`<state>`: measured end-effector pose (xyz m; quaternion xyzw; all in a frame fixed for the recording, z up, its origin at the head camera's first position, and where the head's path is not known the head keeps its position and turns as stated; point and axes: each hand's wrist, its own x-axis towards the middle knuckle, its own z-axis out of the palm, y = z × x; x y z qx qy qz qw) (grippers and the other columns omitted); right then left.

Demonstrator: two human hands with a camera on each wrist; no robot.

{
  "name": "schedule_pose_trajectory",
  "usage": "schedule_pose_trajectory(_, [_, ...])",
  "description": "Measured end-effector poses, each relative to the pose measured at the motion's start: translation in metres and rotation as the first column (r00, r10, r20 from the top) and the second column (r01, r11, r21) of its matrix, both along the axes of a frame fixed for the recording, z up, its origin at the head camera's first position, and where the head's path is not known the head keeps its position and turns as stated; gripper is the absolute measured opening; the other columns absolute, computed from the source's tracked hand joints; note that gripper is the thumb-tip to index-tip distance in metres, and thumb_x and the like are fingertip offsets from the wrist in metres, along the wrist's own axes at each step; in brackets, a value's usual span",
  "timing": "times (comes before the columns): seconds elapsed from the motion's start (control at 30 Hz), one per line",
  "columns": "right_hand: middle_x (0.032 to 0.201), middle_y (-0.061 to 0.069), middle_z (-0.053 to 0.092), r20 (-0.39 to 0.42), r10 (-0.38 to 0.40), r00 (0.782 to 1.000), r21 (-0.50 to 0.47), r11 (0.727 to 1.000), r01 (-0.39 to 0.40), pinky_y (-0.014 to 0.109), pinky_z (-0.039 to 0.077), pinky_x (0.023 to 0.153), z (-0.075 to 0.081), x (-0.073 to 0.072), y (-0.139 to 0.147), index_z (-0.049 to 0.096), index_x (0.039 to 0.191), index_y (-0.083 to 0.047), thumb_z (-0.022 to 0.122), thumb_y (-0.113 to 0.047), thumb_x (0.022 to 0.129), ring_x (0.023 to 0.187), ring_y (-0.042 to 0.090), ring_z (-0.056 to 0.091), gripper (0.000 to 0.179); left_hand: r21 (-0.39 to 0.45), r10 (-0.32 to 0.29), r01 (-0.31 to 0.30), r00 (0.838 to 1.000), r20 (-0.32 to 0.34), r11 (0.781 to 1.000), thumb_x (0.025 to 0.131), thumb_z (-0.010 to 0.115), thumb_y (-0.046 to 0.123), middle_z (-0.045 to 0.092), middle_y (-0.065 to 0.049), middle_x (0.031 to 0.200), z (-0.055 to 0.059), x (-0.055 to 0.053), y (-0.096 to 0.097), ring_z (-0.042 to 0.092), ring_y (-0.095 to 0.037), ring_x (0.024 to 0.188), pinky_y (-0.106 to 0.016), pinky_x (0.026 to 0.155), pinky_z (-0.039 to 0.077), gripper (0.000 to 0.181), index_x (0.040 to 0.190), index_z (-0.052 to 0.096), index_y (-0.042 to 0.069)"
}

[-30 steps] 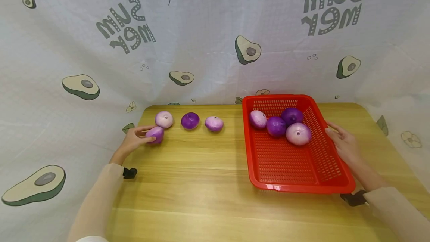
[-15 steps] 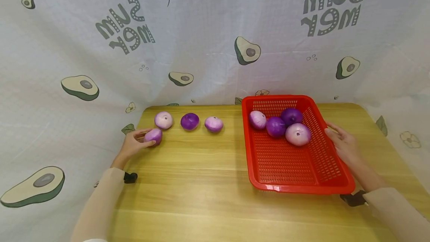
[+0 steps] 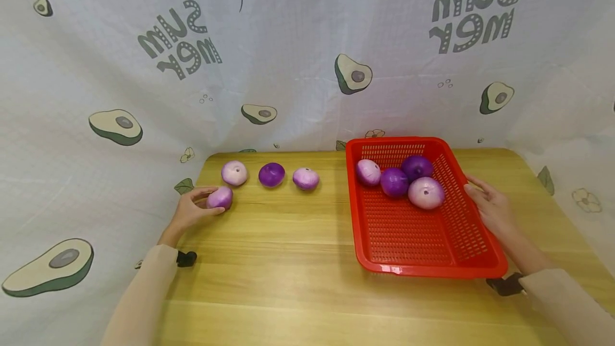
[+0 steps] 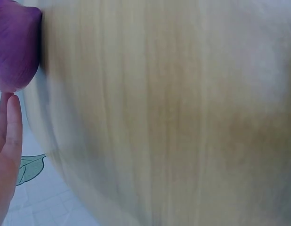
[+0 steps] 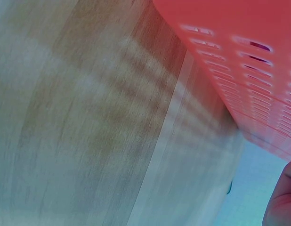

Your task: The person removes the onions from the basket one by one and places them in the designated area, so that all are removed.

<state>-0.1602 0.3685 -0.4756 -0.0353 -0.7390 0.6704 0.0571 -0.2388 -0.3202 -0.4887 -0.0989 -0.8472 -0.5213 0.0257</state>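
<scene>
At the table's left end my left hand (image 3: 188, 211) pinches a light purple onion (image 3: 221, 197) between thumb and fingers. In the left wrist view fingertips (image 4: 14, 106) touch the underside of that onion (image 4: 16, 44), close to the wood. Just behind it sits a pale onion (image 3: 234, 173), followed rightward by a dark purple onion (image 3: 271, 175) and a lighter one (image 3: 306, 179). My right hand (image 3: 492, 208) grips the right rim of a red plastic basket (image 3: 432, 270), thumb on top. Several onions, including a large pale one (image 3: 426, 193), lie toward the basket's far side.
The wooden table (image 3: 288, 260) carries everything. A white curtain (image 3: 298, 25) printed with avocados hangs right behind its back edge and down its left side. The basket's slotted wall (image 5: 258, 89) fills the upper right of the right wrist view.
My left hand has drawn the onion slightly toward me, so a gap now shows between it and the pale onion behind. The right hand and basket have stayed put.
</scene>
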Motion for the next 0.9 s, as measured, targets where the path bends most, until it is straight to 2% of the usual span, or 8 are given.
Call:
schedule_pose_trajectory(0.07, [0.092, -0.023, 0.070, 0.005, -0.006, 1.000, 0.046, 0.999, 0.006, 0.022, 0.057, 0.056, 0.000, 0.000, 0.000, 0.044, 0.152, -0.017, 0.054, -0.019, 0.104, 0.071, 0.004, 0.069, 0.049, -0.006, -0.005, 0.005, 1.000, 0.013, 1.000, 0.076, 0.084, -0.003, 0.060, -0.031, 0.126, 0.007, 0.004, 0.003, 0.057, -0.045, 0.116, -0.039, 0.096, 0.052, 0.055, 0.125, 0.061, -0.013])
schedule_pose_trajectory(0.17, [0.093, -0.024, 0.069, 0.009, -0.013, 1.000, 0.086, 0.996, 0.012, 0.022, 0.057, 0.056, -0.001, -0.001, 0.001, 0.043, 0.153, -0.017, 0.054, -0.020, 0.104, 0.071, 0.003, 0.069, 0.050, -0.015, 0.003, -0.002, 0.999, 0.034, 1.000, 0.078, 0.083, -0.002, 0.060, -0.030, 0.128, 0.011, 0.006, 0.004, 0.056, -0.046, 0.117, -0.042, 0.097, 0.051, 0.055, 0.126, 0.060, -0.013])
schedule_pose_trajectory(0.4, [0.092, -0.020, 0.071, -0.019, -0.003, 1.000, -0.002, 1.000, 0.003, 0.022, 0.056, 0.056, -0.001, 0.000, 0.000, 0.047, 0.150, -0.016, 0.054, -0.015, 0.104, 0.071, 0.004, 0.070, 0.046, -0.021, 0.022, -0.021, 0.999, 0.029, 1.000, 0.078, 0.085, 0.004, 0.059, -0.030, 0.129, 0.000, -0.006, -0.004, 0.055, -0.045, 0.120, -0.046, 0.101, 0.047, 0.058, 0.128, 0.060, -0.010])
schedule_pose_trajectory(0.53, [0.092, -0.021, 0.071, -0.018, -0.002, 1.000, 0.010, 1.000, 0.002, 0.021, 0.056, 0.056, 0.000, 0.001, 0.000, 0.047, 0.150, -0.016, 0.054, -0.015, 0.104, 0.071, 0.004, 0.070, 0.046, -0.014, 0.004, -0.004, 1.000, 0.029, 1.000, 0.079, 0.086, 0.008, 0.056, -0.029, 0.134, -0.002, -0.012, -0.005, 0.053, -0.043, 0.125, -0.047, 0.106, 0.043, 0.060, 0.131, 0.059, -0.008])
schedule_pose_trajectory(0.7, [0.092, -0.022, 0.070, -0.013, -0.005, 1.000, 0.019, 1.000, 0.006, 0.021, 0.056, 0.057, 0.001, 0.001, 0.000, 0.049, 0.149, -0.018, 0.054, -0.016, 0.104, 0.071, 0.003, 0.069, 0.045, 0.003, -0.051, 0.051, 0.999, 0.010, 0.999, 0.081, 0.085, 0.011, 0.054, -0.030, 0.136, 0.010, -0.016, 0.003, 0.050, -0.045, 0.127, -0.048, 0.107, 0.041, 0.062, 0.133, 0.057, -0.007])
schedule_pose_trajectory(0.8, [0.093, -0.020, 0.071, -0.014, -0.001, 1.000, -0.008, 1.000, 0.001, 0.021, 0.056, 0.057, 0.000, 0.000, 0.000, 0.048, 0.149, -0.018, 0.054, -0.016, 0.104, 0.071, 0.003, 0.070, 0.046, 0.003, -0.098, 0.098, 0.995, -0.015, 0.995, 0.081, 0.084, 0.009, 0.055, -0.029, 0.134, 0.021, -0.018, 0.013, 0.050, -0.047, 0.126, -0.049, 0.107, 0.041, 0.061, 0.133, 0.057, -0.008])
schedule_pose_trajectory(0.9, [0.093, -0.021, 0.071, -0.008, 0.000, 1.000, 0.014, 1.000, 0.000, 0.021, 0.056, 0.057, 0.000, 0.000, 0.000, 0.046, 0.151, -0.016, 0.054, -0.016, 0.104, 0.071, 0.003, 0.069, 0.047, 0.013, -0.148, 0.148, 0.989, -0.030, 0.989, 0.080, 0.084, 0.007, 0.056, -0.027, 0.135, 0.031, -0.021, 0.023, 0.050, -0.046, 0.125, -0.051, 0.107, 0.040, 0.061, 0.133, 0.057, -0.007])
